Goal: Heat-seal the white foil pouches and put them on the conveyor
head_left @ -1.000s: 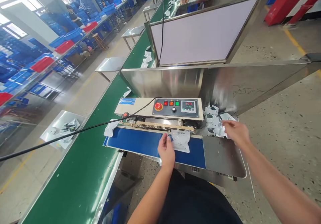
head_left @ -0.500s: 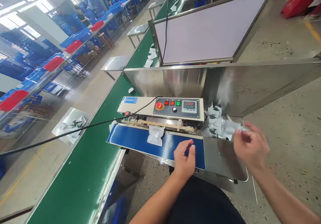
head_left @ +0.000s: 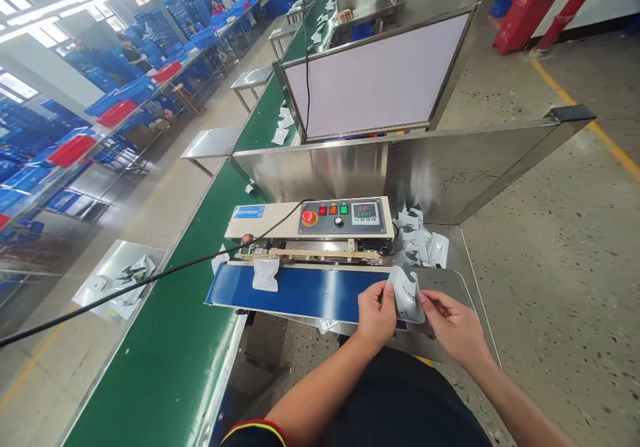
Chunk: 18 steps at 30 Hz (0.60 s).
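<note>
A white printed pouch (head_left: 406,295) is held upright between both hands, over the right end of the blue belt. My left hand (head_left: 376,313) pinches its left edge, while my right hand (head_left: 453,323) grips the right edge between thumb and fingers. Just behind stands a band sealing machine (head_left: 310,223) with a lit display and coloured buttons. Another white pouch (head_left: 265,275) lies toward the left of the blue conveyor belt (head_left: 310,293), its upper edge in the sealer. Several more pouches (head_left: 423,243) are piled on the steel surface to the right of the machine.
A long green conveyor (head_left: 165,340) runs along the left. A black cable (head_left: 150,279) crosses in front of the sealer. Behind the machine rises a steel partition (head_left: 320,173). More pouches lie on a side tray (head_left: 93,290). Red and blue bins line a far bench.
My right hand has brought a pouch leftward from the pile, and my left hand has closed on its other edge. The pouch in the sealer has travelled left along the belt. The view has shifted.
</note>
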Available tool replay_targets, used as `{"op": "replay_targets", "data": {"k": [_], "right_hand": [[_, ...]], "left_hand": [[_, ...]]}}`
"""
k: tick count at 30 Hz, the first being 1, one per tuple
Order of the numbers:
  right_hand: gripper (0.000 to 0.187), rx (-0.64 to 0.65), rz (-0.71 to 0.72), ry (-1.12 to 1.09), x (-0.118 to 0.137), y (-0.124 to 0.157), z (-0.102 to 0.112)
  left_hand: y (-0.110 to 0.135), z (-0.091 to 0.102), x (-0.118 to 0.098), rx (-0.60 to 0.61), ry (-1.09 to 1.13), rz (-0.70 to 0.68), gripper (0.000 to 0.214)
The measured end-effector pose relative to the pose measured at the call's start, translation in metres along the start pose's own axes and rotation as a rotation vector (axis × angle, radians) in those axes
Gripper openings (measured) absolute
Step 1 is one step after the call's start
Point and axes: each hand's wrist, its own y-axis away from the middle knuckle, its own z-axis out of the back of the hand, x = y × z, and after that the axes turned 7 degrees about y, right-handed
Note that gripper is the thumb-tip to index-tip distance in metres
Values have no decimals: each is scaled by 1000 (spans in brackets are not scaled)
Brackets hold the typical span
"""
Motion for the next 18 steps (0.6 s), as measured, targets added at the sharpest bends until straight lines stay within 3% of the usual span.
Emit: {"op": "replay_targets", "data": {"k": [4,7,9,14,18], "right_hand": [[55,-9,-55,107,-2,-8,-1],[49,-155,-200,144,-9,-19,-3],[48,-182,-275,79,-15,-27,-6],[43,-113,-390,-23,-14,-47,-23],[45,95,-404,-35,-2,-66,-38]], "left_hand": [[-8,4,0,42,-71,-11,58],[-24,2,11,-23,-44,103,58],[-34,-2,22,-70,-3,190,59],[-50,-2,42,-194,88,287,57],[-53,22,48,-284,142,320,57]]}}
